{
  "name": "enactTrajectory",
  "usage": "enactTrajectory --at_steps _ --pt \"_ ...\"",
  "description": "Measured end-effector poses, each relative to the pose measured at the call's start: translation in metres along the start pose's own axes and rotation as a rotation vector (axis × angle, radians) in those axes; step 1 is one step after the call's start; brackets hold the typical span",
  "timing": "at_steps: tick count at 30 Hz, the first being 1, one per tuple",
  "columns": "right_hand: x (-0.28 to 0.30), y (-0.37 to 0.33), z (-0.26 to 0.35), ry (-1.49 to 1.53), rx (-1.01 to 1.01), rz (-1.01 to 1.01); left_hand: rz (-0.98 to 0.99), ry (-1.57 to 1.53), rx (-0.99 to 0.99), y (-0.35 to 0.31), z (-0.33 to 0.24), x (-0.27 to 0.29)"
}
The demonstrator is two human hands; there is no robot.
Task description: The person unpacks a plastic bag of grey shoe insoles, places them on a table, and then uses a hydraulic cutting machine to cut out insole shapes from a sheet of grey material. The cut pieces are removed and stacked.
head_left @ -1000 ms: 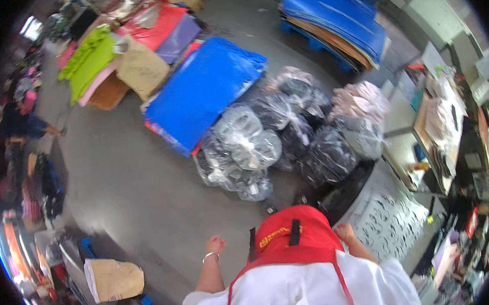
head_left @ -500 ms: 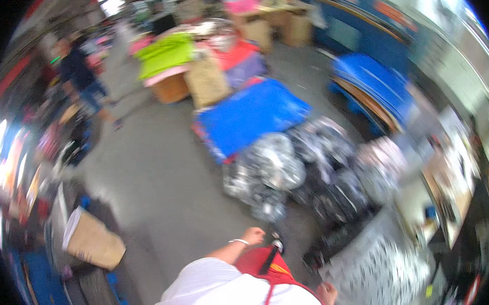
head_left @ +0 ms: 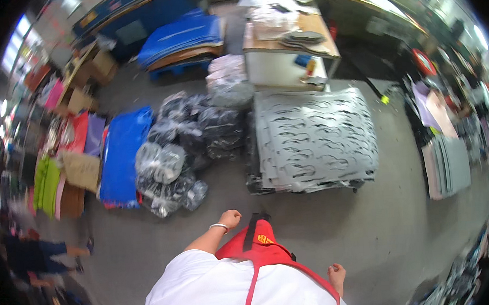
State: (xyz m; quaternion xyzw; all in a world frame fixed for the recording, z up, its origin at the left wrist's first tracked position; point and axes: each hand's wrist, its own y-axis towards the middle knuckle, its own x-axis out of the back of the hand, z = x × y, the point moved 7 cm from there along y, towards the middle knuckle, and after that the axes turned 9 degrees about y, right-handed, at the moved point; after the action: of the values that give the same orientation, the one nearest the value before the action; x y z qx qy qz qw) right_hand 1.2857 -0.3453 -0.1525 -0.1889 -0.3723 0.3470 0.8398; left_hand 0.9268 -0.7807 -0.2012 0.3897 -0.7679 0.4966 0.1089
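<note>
My left hand (head_left: pixel 230 218), with a white band at the wrist, hangs in front of my red apron (head_left: pixel 267 246). Its fingers are curled in and nothing shows in them. Lower and to the right, my right hand (head_left: pixel 337 274) is at my side, its fingers loosely closed, also with nothing visible. Neither hand touches anything. Ahead of me lies a broad stack of grey sheets (head_left: pixel 317 139) marked with rows of dark curved cut-outs. Left of it is a heap of filled clear plastic bags (head_left: pixel 169 163) with dark and pale contents.
Blue-covered stacks (head_left: pixel 123 158) stand left of the bags, another blue stack (head_left: pixel 182 38) on a pallet behind. A table (head_left: pixel 289 58) bears papers and sheets. Grey panels (head_left: pixel 448 164) stand at the right. A person in dark clothes (head_left: pixel 42 254) is at the far left.
My view has swung to the right. The grey sheet stack now lies straight ahead, and the bags and blue stacks have shifted left. Both hands stay low, holding nothing visible.
</note>
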Motion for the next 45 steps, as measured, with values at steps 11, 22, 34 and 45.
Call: enactTrajectory --at_steps 11,22,34,45 --pt "0.009 -0.059 -0.061 0.06 -0.123 -0.071 0.178 0.21 -0.237 0.088 -0.218 -0.077" --pt "0.333 0.205 0.026 -0.359 -0.036 -0.052 -0.014 0.253 -0.119 0.102 -0.348 -0.228" --pt "0.421 0.442 0.301 -0.27 0.546 0.019 0.166 0.304 0.412 0.12 -0.344 -0.309" --pt "0.601 0.529 0.421 0.346 0.607 -0.415 0.0 -0.281 -0.207 0.332 -0.792 -0.272"
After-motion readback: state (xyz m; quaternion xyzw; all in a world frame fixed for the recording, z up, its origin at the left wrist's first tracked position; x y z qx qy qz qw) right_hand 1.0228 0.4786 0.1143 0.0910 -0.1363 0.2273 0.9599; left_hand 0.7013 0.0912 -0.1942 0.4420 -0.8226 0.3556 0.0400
